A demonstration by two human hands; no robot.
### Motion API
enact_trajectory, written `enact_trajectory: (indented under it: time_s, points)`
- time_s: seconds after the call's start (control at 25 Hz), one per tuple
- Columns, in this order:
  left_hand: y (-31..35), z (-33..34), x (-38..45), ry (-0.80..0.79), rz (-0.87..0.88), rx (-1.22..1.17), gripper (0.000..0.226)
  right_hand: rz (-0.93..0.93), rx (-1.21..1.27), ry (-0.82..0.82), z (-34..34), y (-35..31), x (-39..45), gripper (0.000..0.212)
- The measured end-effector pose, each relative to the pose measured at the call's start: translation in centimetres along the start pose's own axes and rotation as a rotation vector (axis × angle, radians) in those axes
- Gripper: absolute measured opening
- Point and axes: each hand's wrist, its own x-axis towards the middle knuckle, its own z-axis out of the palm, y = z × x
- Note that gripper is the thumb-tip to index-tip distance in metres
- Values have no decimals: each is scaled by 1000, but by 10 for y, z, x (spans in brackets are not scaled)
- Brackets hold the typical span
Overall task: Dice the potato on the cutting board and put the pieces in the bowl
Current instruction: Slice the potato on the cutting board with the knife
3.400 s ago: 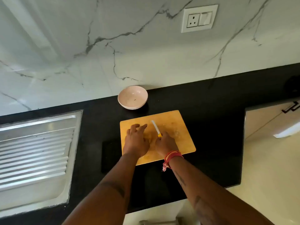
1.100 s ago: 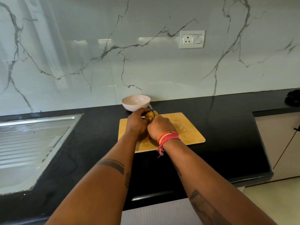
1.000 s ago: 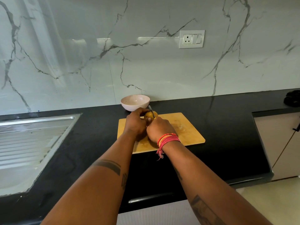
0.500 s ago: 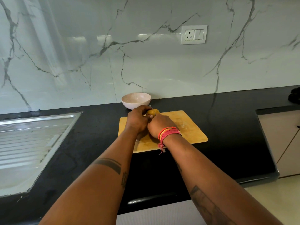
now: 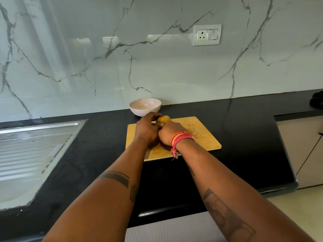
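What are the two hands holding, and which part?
The left hand grips the yellow-brown potato by its left side. The right hand is curled beside it; whatever it holds is hidden.

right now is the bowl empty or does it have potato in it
Empty: the bowl shows only its bare inside, no pieces.

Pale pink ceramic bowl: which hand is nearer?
Left. The left hand sits just in front of the pale pink ceramic bowl; the right hand lies further right and nearer the person.
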Motion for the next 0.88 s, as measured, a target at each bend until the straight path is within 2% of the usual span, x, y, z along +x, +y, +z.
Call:
enact_trajectory:
  time_s: [0.36, 0.48, 0.72, 0.88]
  points:
    - [-5, 1, 2, 19, -45, -37, 39, 2, -137, -138, -1, 6, 0, 32]
    - [-3, 2, 3, 1, -32, -19, 39, -42, -169, -172, -6, -1, 3, 41]
    - [-6, 3, 7, 72, -71, -36, 38, -64, -233, -235, -5, 4, -2, 37]
    - [-4, 5, 8, 78, -84, -26, 36, -66, -291, -267, -14, 9, -28, 26]
